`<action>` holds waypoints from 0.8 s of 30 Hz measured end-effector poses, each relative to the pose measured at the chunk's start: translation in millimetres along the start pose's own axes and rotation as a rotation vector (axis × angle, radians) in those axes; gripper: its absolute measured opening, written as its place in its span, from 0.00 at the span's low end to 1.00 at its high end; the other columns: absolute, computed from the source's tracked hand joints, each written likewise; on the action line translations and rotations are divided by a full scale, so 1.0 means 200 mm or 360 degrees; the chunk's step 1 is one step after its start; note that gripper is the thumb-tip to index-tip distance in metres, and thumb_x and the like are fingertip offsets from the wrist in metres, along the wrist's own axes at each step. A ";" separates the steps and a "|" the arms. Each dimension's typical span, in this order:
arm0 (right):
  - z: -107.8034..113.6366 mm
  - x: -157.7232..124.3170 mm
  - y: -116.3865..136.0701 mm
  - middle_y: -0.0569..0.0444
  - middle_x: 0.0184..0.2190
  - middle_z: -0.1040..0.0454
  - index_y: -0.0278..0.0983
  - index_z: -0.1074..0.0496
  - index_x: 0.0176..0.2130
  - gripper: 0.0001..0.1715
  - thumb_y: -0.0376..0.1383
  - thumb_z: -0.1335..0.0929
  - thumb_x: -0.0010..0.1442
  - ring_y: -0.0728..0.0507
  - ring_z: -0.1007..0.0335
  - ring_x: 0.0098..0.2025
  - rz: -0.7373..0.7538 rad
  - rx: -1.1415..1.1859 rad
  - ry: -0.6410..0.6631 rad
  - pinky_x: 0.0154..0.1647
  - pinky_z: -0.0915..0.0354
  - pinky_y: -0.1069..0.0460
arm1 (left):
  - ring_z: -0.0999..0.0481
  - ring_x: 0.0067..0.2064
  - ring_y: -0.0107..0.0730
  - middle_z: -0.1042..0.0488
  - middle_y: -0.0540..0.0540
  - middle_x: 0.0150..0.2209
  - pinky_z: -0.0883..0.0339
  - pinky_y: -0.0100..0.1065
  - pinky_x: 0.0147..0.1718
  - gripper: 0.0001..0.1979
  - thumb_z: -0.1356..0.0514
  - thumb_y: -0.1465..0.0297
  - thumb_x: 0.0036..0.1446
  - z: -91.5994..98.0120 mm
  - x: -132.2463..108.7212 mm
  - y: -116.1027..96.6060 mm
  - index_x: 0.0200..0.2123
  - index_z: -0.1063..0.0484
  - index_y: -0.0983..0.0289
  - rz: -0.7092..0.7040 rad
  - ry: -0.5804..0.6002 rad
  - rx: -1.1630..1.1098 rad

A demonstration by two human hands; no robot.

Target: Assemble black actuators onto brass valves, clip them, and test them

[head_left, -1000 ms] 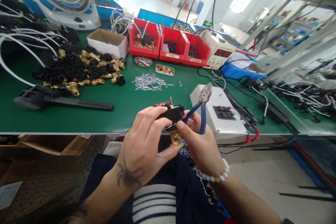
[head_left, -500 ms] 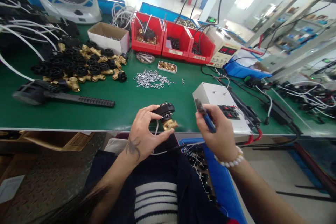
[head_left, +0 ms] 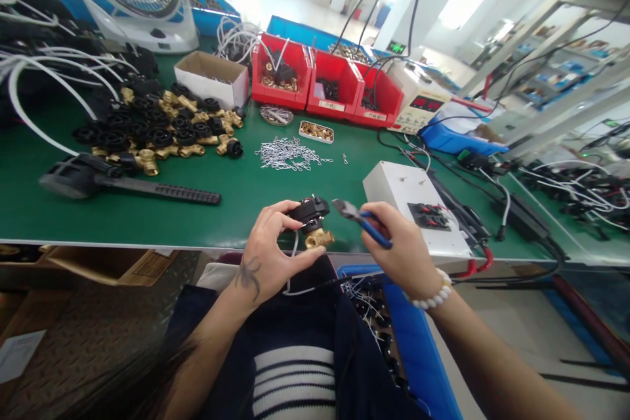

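Observation:
My left hand (head_left: 273,249) holds a black and brass valve assembly (head_left: 312,213) between thumb and fingers at the table's front edge; a white cable hangs from it. In my right hand (head_left: 406,252) are blue-handled pliers (head_left: 377,230), their metal jaws pointing left, a little apart from the assembly's right side. Behind, on the green table (head_left: 236,223), lies a pile of silver clips (head_left: 285,154), with a single clip (head_left: 345,158) to its right.
Brass and black valves (head_left: 162,128) cover the left, behind a black tool (head_left: 147,190). Red bins (head_left: 283,95), a small tray of brass parts (head_left: 316,132) and a power supply (head_left: 418,102) stand at the back. A white box (head_left: 408,197) with switches is at right.
My right hand has turned the pliers so that their jaws point left, now closer to the assembly. My left hand still holds the assembly. The camera view has shifted slightly.

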State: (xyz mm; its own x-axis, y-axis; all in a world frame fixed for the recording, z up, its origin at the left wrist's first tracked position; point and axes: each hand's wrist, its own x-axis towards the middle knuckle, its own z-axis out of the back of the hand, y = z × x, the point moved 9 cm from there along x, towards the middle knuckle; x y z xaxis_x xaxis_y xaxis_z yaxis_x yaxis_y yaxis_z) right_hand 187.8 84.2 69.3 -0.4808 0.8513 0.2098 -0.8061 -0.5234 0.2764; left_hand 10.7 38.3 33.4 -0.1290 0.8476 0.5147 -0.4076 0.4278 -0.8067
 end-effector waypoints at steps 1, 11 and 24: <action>-0.02 0.00 0.00 0.49 0.34 0.27 0.34 0.30 0.42 0.14 0.28 0.37 0.54 0.46 0.31 0.32 -0.0040 0.0028 0.0039 0.33 0.38 0.53 | 0.27 0.53 0.42 0.28 0.62 0.51 0.28 0.48 0.49 0.18 0.29 0.67 0.48 0.00 0.00 0.00 0.37 0.32 0.66 -0.0004 0.0002 -0.0010; -0.19 0.11 -0.14 0.31 0.50 0.29 0.27 0.28 0.51 0.33 0.49 0.28 0.56 0.26 0.33 0.54 -0.0409 -0.0230 0.0012 0.53 0.37 0.35 | 0.28 0.56 0.35 0.30 0.59 0.54 0.26 0.38 0.50 0.27 0.29 0.67 0.48 0.09 0.03 -0.03 0.47 0.39 0.62 0.0019 -0.0096 -0.0059; -0.09 -0.15 0.08 0.48 0.46 0.23 0.42 0.57 0.70 0.51 0.47 0.28 0.59 0.43 0.23 0.43 -0.0525 0.2479 0.0056 0.48 0.28 0.47 | 0.33 0.59 0.29 0.30 0.57 0.55 0.39 0.31 0.60 0.10 0.37 0.67 0.62 -0.06 0.08 -0.44 0.43 0.32 0.64 -0.0530 0.0272 0.0099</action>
State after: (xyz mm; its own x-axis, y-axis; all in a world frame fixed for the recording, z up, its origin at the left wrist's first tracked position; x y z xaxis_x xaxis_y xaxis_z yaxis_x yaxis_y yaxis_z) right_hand 182.5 50.8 51.8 -0.3892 0.9188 -0.0654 0.2431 0.1709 0.9548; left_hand 55.2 19.0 109.2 0.1704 0.7075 0.6858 -0.4566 0.6735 -0.5813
